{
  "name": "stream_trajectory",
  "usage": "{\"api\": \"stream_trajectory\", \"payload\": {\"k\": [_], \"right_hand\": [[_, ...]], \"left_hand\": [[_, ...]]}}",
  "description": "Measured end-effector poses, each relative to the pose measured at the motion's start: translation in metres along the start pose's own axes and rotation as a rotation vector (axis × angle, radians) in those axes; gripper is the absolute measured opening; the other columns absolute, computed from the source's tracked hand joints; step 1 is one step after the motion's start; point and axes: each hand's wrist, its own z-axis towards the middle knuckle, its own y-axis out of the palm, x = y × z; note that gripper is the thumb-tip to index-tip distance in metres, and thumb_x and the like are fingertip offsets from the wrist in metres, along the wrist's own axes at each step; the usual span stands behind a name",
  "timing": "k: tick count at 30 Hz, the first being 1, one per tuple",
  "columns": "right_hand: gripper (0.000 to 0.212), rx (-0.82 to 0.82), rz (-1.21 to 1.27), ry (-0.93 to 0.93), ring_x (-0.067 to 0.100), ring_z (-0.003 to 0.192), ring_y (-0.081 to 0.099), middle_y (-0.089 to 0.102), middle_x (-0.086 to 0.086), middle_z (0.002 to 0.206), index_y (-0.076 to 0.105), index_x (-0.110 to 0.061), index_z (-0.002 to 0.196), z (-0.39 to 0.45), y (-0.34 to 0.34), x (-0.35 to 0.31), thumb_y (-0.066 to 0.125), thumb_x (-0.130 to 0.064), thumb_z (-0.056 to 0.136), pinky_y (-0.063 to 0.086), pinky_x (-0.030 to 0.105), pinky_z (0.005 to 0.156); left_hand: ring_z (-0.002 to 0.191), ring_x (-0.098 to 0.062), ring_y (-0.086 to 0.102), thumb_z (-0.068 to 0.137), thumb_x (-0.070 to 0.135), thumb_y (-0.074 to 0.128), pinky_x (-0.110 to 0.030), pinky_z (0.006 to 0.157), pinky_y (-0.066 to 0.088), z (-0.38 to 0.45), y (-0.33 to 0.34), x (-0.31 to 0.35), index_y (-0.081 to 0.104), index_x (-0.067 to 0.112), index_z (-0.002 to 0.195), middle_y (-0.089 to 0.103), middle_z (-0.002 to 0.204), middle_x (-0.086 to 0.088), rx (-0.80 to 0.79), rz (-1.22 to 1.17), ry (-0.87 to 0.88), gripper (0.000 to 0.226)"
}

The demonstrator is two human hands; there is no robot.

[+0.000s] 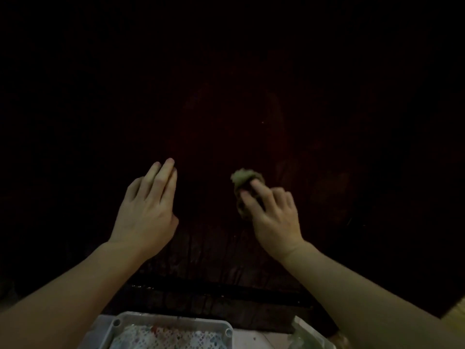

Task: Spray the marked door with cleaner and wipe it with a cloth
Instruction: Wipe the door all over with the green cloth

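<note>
A very dark, reddish-brown door (226,122) fills most of the view, its surface barely lit. My right hand (274,215) presses a bunched greenish cloth (242,178) against the door with its fingers spread over it. My left hand (148,210) lies flat against the door to the left, fingers straight and together. No spray bottle can be made out.
A grey plastic tray (120,323) with a patterned cloth inside sits at the bottom, below the door's lower edge. A pale plastic-looking object (309,333) lies to its right. The rest of the scene is too dark to read.
</note>
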Motion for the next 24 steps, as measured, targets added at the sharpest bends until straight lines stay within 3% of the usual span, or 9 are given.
{"api": "stream_trajectory", "payload": {"k": [2, 4, 6, 9, 11, 15, 18, 20, 24], "right_hand": [[0.027, -0.028, 0.001, -0.032, 0.027, 0.091, 0.044, 0.04, 0.009, 0.132, 0.05, -0.017, 0.124, -0.003, -0.004, 0.004, 0.035, -0.018, 0.102, 0.048, 0.044, 0.069], [0.036, 0.017, 0.006, 0.007, 0.027, 0.093, 0.045, 0.04, 0.007, 0.13, 0.05, -0.018, 0.123, 0.016, -0.012, 0.01, 0.059, -0.014, 0.088, 0.044, 0.042, 0.072], [0.049, 0.101, 0.022, 0.151, 0.029, 0.096, 0.049, 0.039, 0.006, 0.13, 0.052, -0.018, 0.124, 0.046, -0.023, 0.02, 0.069, -0.012, 0.079, 0.042, 0.042, 0.075], [0.051, 0.202, -0.004, 0.315, 0.027, 0.1, 0.048, 0.037, 0.006, 0.135, 0.056, -0.016, 0.13, 0.064, -0.029, 0.03, 0.067, -0.011, 0.08, 0.044, 0.039, 0.078], [0.054, 0.168, -0.035, 0.258, 0.028, 0.101, 0.045, 0.035, 0.006, 0.139, 0.053, -0.017, 0.134, 0.041, -0.022, 0.028, 0.067, -0.01, 0.082, 0.045, 0.041, 0.078], [0.065, -0.056, -0.015, 0.062, 0.027, 0.096, 0.046, 0.036, 0.008, 0.139, 0.046, -0.02, 0.135, -0.026, -0.01, 0.024, 0.072, -0.01, 0.076, 0.047, 0.041, 0.074], [0.047, -0.037, -0.019, 0.037, 0.027, 0.092, 0.047, 0.038, 0.008, 0.135, 0.048, -0.019, 0.13, -0.017, -0.018, 0.031, 0.058, -0.016, 0.085, 0.047, 0.043, 0.07], [0.043, 0.052, -0.031, 0.124, 0.03, 0.093, 0.048, 0.038, 0.007, 0.134, 0.048, -0.02, 0.128, 0.014, -0.029, 0.04, 0.055, -0.019, 0.085, 0.046, 0.043, 0.072], [0.056, 0.175, -0.072, 0.366, 0.03, 0.102, 0.047, 0.033, 0.006, 0.14, 0.052, -0.019, 0.136, 0.043, -0.035, 0.052, 0.063, -0.015, 0.081, 0.046, 0.043, 0.08]], "left_hand": [[0.142, -0.036, 0.026, 0.069, 0.015, 0.078, -0.055, 0.107, 0.033, 0.003, -0.001, 0.004, 0.034, -0.008, 0.142, 0.022, 0.155, -0.02, -0.003, -0.001, -0.004, 0.088], [0.142, -0.037, 0.025, 0.066, 0.015, 0.081, -0.055, 0.107, 0.032, 0.004, 0.0, 0.006, 0.034, -0.01, 0.141, 0.023, 0.154, -0.021, -0.004, -0.004, -0.019, 0.092], [0.14, -0.039, 0.025, 0.061, 0.017, 0.086, -0.057, 0.106, 0.032, 0.005, 0.001, 0.009, 0.035, -0.012, 0.14, 0.024, 0.153, -0.023, -0.004, 0.003, -0.022, 0.098], [0.138, -0.041, 0.026, 0.06, 0.019, 0.087, -0.058, 0.105, 0.033, 0.007, 0.002, 0.014, 0.034, -0.012, 0.14, 0.024, 0.151, -0.025, 0.009, -0.001, -0.01, 0.101], [0.139, -0.04, 0.026, 0.062, 0.016, 0.086, -0.058, 0.105, 0.033, 0.009, 0.002, 0.02, 0.034, -0.011, 0.141, 0.025, 0.151, -0.024, 0.022, -0.019, -0.012, 0.098], [0.139, -0.039, 0.025, 0.065, 0.013, 0.081, -0.056, 0.106, 0.031, 0.014, -0.001, 0.031, 0.035, -0.006, 0.142, 0.026, 0.151, -0.023, 0.058, -0.017, 0.029, 0.092], [0.139, -0.04, 0.025, 0.066, 0.014, 0.081, -0.056, 0.106, 0.031, 0.019, -0.002, 0.039, 0.035, -0.004, 0.143, 0.026, 0.151, -0.023, 0.076, -0.034, 0.03, 0.092], [0.139, -0.041, 0.024, 0.065, 0.017, 0.083, -0.058, 0.106, 0.031, 0.021, 0.0, 0.042, 0.031, -0.003, 0.144, 0.024, 0.151, -0.023, 0.068, -0.056, 0.009, 0.097], [0.139, -0.042, 0.023, 0.063, 0.024, 0.086, -0.059, 0.107, 0.029, 0.021, 0.003, 0.045, 0.028, -0.002, 0.145, 0.023, 0.151, -0.023, 0.057, -0.07, -0.002, 0.104]]}}
